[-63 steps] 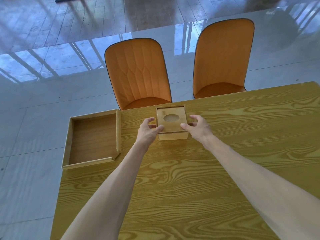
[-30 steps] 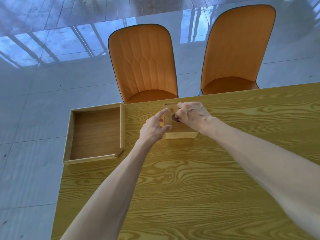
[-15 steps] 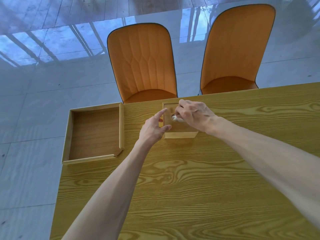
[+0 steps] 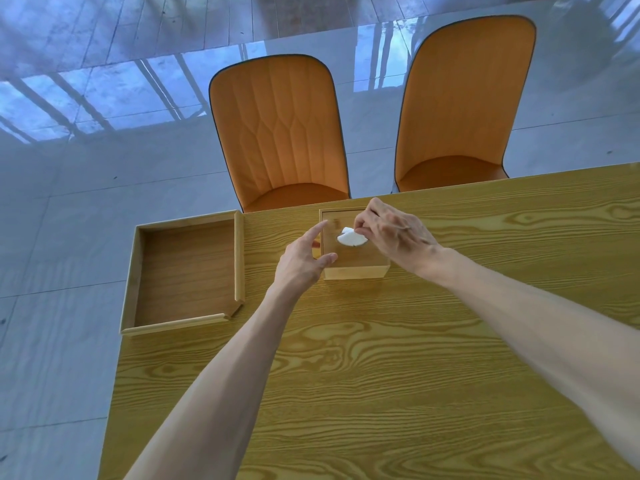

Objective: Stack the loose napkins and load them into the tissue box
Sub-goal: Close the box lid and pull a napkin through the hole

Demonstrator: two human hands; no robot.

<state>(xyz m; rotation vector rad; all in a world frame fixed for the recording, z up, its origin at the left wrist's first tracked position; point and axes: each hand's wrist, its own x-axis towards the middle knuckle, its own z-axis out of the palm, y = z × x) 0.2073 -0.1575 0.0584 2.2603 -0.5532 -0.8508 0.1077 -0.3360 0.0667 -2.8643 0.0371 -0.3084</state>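
A small wooden tissue box [image 4: 353,263] stands near the table's far edge. A white napkin [image 4: 350,238] sticks up out of the hole in its lid. My right hand [image 4: 391,233] is over the box, with thumb and fingertips pinched on the napkin's top. My left hand [image 4: 304,258] rests against the box's left side, index finger stretched along the lid's left edge and thumb at the front corner. The rest of the napkins are hidden inside the box.
A shallow wooden tray [image 4: 239,258] lies at the table's far left corner, overhanging the edge. Two orange chairs [image 4: 280,133] [image 4: 460,105] stand beyond the wooden table [image 4: 381,358], over a glossy tiled floor.
My right hand went from the box's right side to the lid hole and has drawn a white napkin tip up out of it. My left hand stays at the box's left side.
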